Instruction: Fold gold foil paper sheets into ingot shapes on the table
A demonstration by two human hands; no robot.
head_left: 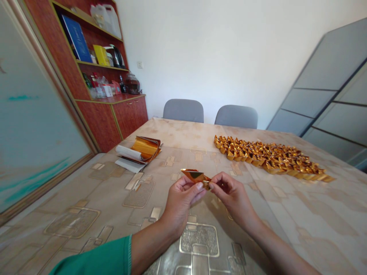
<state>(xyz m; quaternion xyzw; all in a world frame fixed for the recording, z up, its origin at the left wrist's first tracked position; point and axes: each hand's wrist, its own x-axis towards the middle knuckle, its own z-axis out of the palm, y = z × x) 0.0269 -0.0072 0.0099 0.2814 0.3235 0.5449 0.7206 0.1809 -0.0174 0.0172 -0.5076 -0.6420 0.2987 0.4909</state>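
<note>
Between my two hands, above the table, is a partly folded piece of gold foil paper (pixel 195 175). My left hand (pixel 185 193) grips its left and lower side, thumb pressed on the front. The fingertips of my right hand (pixel 228 187) pinch its right end. On the table to the left lies a curled stack of gold foil paper (pixel 146 149), with white sheets (pixel 129 154) beside and under it. Rows of folded gold paper ingots (pixel 266 154) stand close together on the right.
A patterned cloth covers the table (pixel 197 133). Two grey chairs (pixel 183 110) (pixel 236 115) stand at its far edge, before a white wall. A red-brown cabinet (pixel 114 114) with bottles and a kettle is at the back left, and a grey panelled cabinet (pixel 321 76) at the right.
</note>
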